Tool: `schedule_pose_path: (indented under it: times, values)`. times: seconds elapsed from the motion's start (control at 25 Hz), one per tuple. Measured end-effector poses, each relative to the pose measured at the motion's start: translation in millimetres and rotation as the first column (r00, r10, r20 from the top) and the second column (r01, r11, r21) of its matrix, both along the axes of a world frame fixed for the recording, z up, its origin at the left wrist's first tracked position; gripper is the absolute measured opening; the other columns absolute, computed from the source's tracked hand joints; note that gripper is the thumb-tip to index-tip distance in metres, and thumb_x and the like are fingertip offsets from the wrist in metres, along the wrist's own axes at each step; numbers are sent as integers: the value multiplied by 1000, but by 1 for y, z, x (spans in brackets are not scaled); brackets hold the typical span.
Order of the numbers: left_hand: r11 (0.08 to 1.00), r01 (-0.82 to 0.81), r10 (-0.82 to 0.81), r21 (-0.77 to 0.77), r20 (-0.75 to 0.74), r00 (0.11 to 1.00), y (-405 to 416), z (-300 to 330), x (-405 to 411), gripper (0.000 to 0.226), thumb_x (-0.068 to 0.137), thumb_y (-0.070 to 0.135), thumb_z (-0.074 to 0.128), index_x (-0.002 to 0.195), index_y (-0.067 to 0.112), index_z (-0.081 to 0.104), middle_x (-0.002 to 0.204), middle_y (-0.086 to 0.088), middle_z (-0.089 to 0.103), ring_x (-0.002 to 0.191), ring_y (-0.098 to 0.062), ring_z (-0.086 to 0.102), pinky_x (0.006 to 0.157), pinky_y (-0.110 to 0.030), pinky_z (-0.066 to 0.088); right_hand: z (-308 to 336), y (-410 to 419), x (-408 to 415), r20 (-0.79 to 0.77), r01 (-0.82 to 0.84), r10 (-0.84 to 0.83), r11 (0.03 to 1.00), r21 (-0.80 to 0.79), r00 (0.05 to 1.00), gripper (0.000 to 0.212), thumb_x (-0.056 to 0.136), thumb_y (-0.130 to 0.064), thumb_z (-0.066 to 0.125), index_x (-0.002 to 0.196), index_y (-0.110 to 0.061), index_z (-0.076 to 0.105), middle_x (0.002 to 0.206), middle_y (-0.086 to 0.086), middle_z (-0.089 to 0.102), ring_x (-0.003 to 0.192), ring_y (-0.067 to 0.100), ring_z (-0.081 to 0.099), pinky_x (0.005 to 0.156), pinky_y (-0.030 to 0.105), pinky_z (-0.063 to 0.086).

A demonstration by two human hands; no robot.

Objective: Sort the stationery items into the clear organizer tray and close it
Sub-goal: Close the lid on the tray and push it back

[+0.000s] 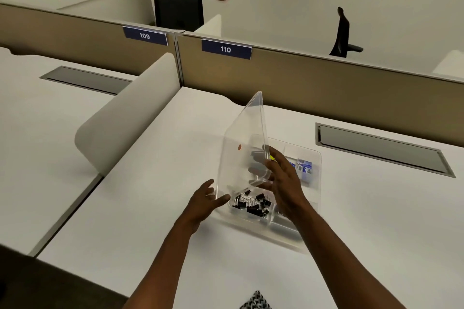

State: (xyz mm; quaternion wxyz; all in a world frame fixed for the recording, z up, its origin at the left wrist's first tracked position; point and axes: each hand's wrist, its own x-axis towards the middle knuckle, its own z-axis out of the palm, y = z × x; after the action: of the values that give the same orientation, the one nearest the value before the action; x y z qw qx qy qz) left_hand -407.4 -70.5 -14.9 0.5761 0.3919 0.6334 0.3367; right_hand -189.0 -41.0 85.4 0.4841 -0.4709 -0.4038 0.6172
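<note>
A clear organizer tray (315,158) lies on the white desk. Its near-left compartment holds several black binder clips (252,204), and blue-and-white packets (303,167) sit in a far compartment. The clear lid (242,138) stands tilted upright over the tray's left side. My left hand (206,199) holds the lid's lower left corner with thumb and fingers. My right hand (282,178) grips the lid's right edge, thumb in front and fingers behind the plastic. The tray's middle compartments are hidden behind my right hand.
A curved white divider (130,118) stands to the left of the desk. Tan partitions with signs 109 (145,35) and 110 (226,49) run along the back. A grey cable hatch (384,149) lies to the right. A black-and-white patterned object (256,301) shows at the bottom edge.
</note>
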Motion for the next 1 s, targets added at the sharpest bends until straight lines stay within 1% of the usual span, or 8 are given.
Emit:
schedule_pose_path:
  times: [0.16, 0.24, 0.36, 0.48, 0.56, 0.64, 0.8, 1.0]
  values:
    - [999, 48, -48, -5, -8, 999, 10, -6, -4, 113, 60, 32, 92, 152, 16, 28, 140, -7, 52, 126, -23, 53, 109, -45, 44, -11, -15, 34, -143, -4, -4, 998, -55, 990, 35, 102, -20, 49, 135, -32, 53, 129, 8, 67, 114, 35, 67, 87, 57, 57]
    - [998, 46, -42, 35, -88, 995, 9, -6, -1, 113, 60, 29, 92, 152, 13, 28, 127, -4, 58, 115, -20, 59, 99, -39, 51, -17, -25, 51, -110, -1, -5, 999, -54, 994, 35, 102, -22, 49, 135, -32, 52, 129, 5, 67, 116, 32, 66, 85, 55, 57]
    - [990, 44, -13, 138, -215, 976, 7, -1, 6, 110, 58, 33, 93, 149, 17, 33, 120, 2, 60, 105, -15, 62, 84, -30, 54, -29, -43, 74, 219, 61, -78, 995, 81, 973, 39, 100, -9, 51, 127, -37, 55, 127, -11, 66, 116, 20, 65, 81, 37, 61]
    - [966, 107, -38, 236, -281, 959, 5, 5, 11, 108, 55, 35, 93, 146, 18, 37, 124, 2, 59, 108, -15, 61, 82, -26, 53, -45, -62, 91, 579, 84, -197, 973, 216, 791, 46, 92, -20, 67, 130, -38, 48, 136, -15, 55, 119, 13, 57, 95, 34, 51]
    - [955, 158, -73, 253, -316, 946, 6, 7, 15, 110, 54, 35, 94, 146, 16, 37, 130, 2, 57, 114, -15, 58, 83, -25, 51, -58, -73, 99, 694, 77, -229, 967, 244, 683, 59, 85, -31, 76, 135, -33, 43, 136, -16, 50, 121, 10, 52, 97, 28, 42]
    - [951, 179, -89, 254, -330, 940, 3, 7, 21, 111, 54, 33, 95, 147, 17, 36, 137, 3, 54, 119, -15, 56, 88, -28, 51, -68, -84, 103, 705, 75, -200, 976, 204, 681, 72, 81, -39, 79, 139, -33, 38, 136, -20, 46, 121, 6, 48, 95, 24, 39]
    - [946, 197, -101, 258, -343, 934, -2, 6, 31, 113, 55, 34, 94, 149, 17, 33, 147, 2, 48, 126, -16, 54, 100, -37, 50, -80, -90, 109, 717, 102, -191, 981, 165, 671, 87, 74, -49, 81, 144, -32, 31, 146, -10, 44, 125, 7, 44, 101, 28, 38]
    - [944, 213, -105, 251, -385, 917, -2, 7, 39, 114, 56, 37, 92, 150, 18, 31, 150, -2, 45, 130, -21, 53, 103, -39, 49, -88, -90, 112, 672, 145, -205, 979, 144, 711, 88, 73, -43, 84, 143, -35, 30, 146, 2, 50, 130, 24, 51, 105, 45, 48]
